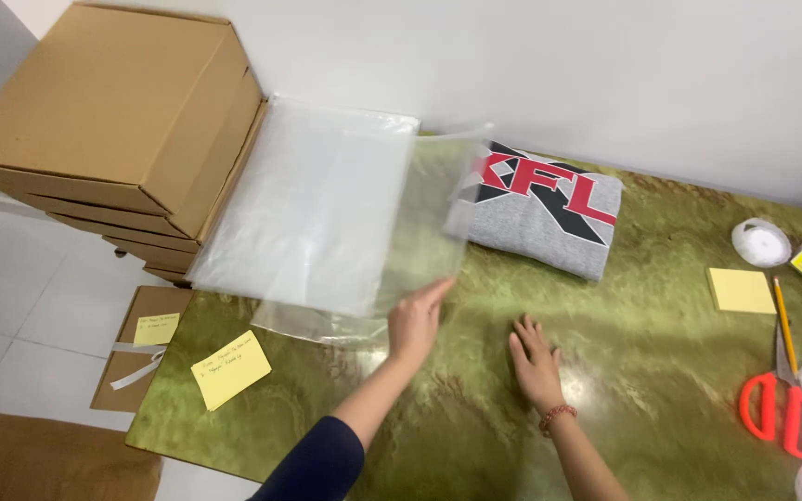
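Clear plastic bag (327,218) lifted at frame centre by the left hand (415,320), grip pinching its corner — empty so far; folded grey shirt (549,218) waits unbagged behind, right hand (536,357) flat, open, on the surface (661,371).

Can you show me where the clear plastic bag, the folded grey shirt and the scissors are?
clear plastic bag (327,213), head view, on the middle of the sheet lifted by the left hand (415,320).
folded grey shirt (549,209), head view, on its printed front.
scissors (772,408), head view, on the orange handles.
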